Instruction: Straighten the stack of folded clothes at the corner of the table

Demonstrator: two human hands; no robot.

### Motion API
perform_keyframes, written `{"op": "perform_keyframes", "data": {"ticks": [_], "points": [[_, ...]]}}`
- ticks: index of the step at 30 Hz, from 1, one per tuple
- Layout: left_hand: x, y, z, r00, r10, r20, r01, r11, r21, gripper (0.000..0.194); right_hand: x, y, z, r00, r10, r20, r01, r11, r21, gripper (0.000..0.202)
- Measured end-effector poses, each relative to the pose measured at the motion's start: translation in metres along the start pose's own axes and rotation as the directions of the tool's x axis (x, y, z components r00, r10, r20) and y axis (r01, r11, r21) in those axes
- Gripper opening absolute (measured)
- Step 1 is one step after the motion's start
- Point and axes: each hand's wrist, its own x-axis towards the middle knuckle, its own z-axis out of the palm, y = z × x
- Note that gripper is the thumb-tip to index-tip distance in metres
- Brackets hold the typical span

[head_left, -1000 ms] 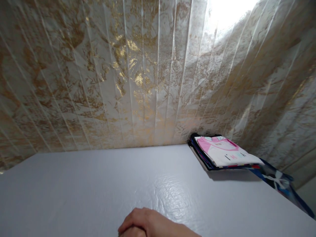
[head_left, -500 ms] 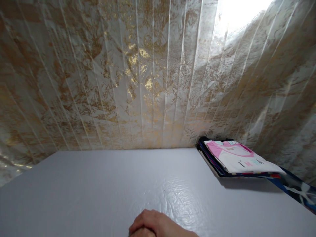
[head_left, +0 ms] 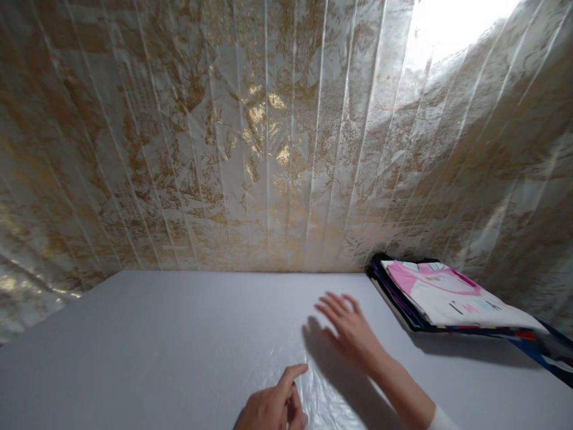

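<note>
right hand (head_left: pixel 353 331): reaching out flat over the white counter (head_left: pixel 156 334), fingers (head_left: pixel 329 306) spread wide and gripping nothing, pointing toward about 11 o'clock. It's hovering low or just touching the surface, can't quite tell.
left hand (head_left: pixel 273 406): sitting at the 6 o'clock edge of the view, index finger sticking out, the rest curled in loosely, nothing in it.
stack of folded clothes (head_left: pixel 452 295): lying at about 3 o'clock from the right hand, near it but apart, tucked against the gold patterned curtain (head_left: pixel 250 137) at the back.
how it's going to handle: I'm guessing soft, floppy and light. The layers look likely to slide off each other, so I'd be taking it from underneath at the near edge with a flat palm, other hand on top.
count: one stack; the top piece is white and pink with some lettering, and dark blue layers are showing under it, can't count how many. Two hands, both the person's own.
dark blue fabric (head_left: pixel 548 358): trailing off the stack toward 4 o'clock.
</note>
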Motion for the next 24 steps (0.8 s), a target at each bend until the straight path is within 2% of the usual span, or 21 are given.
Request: {"op": "perform_keyframes", "data": {"ticks": [1, 2, 3, 5, 7, 10, 16, 20, 22, 24], "points": [[0.003, -0.003, 0.001, 1.0, 0.013, -0.013, -0.013, 1.0, -0.015, 0.073, -0.003, 0.027, -0.003, 0.984, 0.138, -0.11, -0.156, 0.973, -0.172, 0.044], [0.004, -0.004, 0.001, 1.0, 0.021, -0.02, -0.021, 1.0, -0.023, 0.074, -0.009, 0.054, -0.005, 0.945, 0.248, -0.211, -0.305, 0.903, -0.302, 0.045], [0.004, -0.005, 0.001, 0.999, 0.029, -0.026, -0.029, 0.999, -0.02, 0.069, -0.017, 0.079, -0.007, 0.912, 0.312, -0.266, -0.399, 0.826, -0.398, 0.05], [0.0, -0.004, 0.0, 0.998, 0.063, -0.017, -0.063, 0.998, 0.007, 0.051, -0.039, 0.119, -0.008, 0.874, 0.388, -0.294, -0.487, 0.696, -0.528, 0.05], [-0.005, -0.002, -0.001, 0.991, 0.129, -0.026, -0.128, 0.991, 0.028, 0.037, -0.061, 0.144, -0.008, 0.888, 0.385, -0.252, -0.454, 0.639, -0.621, 0.047], [-0.009, 0.001, -0.004, 0.985, 0.167, -0.042, -0.166, 0.986, 0.032, 0.034, -0.083, 0.16, -0.009, 0.926, 0.33, -0.185, -0.364, 0.645, -0.672, 0.05], [-0.006, 0.001, -0.004, 0.984, 0.174, -0.033, -0.172, 0.984, 0.041, 0.032, -0.099, 0.174, -0.022, 0.932, 0.341, -0.123, -0.348, 0.749, -0.564, 0.056], [-0.01, 0.006, -0.007, 0.977, 0.203, -0.059, -0.201, 0.979, 0.04, 0.035, -0.099, 0.185, -0.037, 0.902, 0.427, -0.062, -0.412, 0.813, -0.412, 0.052], [-0.012, 0.006, -0.008, 0.978, 0.202, -0.058, -0.2, 0.979, 0.041, 0.035, -0.09, 0.19, -0.052, 0.888, 0.459, -0.023, -0.442, 0.839, -0.318, 0.049], [-0.013, 0.006, -0.008, 0.978, 0.201, -0.059, -0.199, 0.979, 0.038, 0.034, -0.074, 0.192, -0.068, 0.866, 0.5, -0.033, -0.488, 0.828, -0.277, 0.044]]}}
